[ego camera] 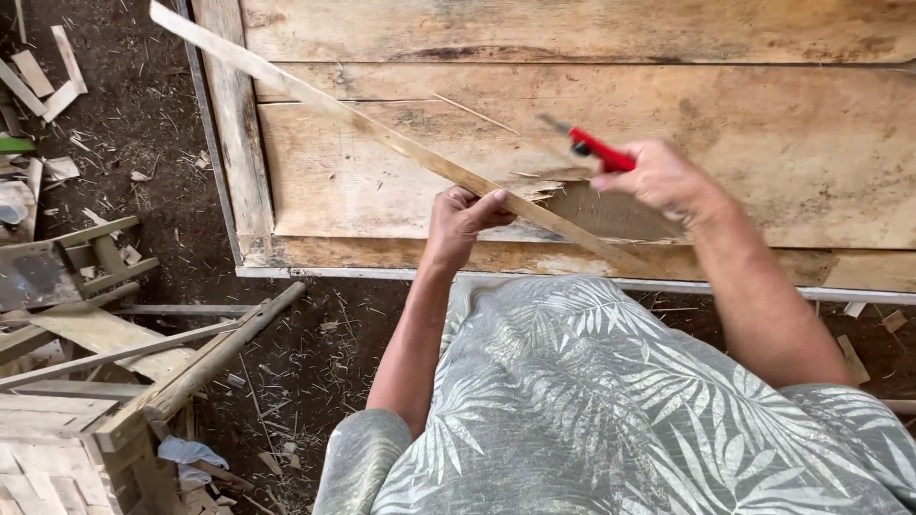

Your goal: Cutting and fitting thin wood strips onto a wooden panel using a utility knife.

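One strip, one knife (red-handled), two hands.

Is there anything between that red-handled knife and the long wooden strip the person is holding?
Nothing visible. The left hand grips the wooden strip where it lies slanted across the plank table. The right hand holds the red-handled knife just above the strip. The knife is blurred, so I cannot tell whether its blade touches the wood.
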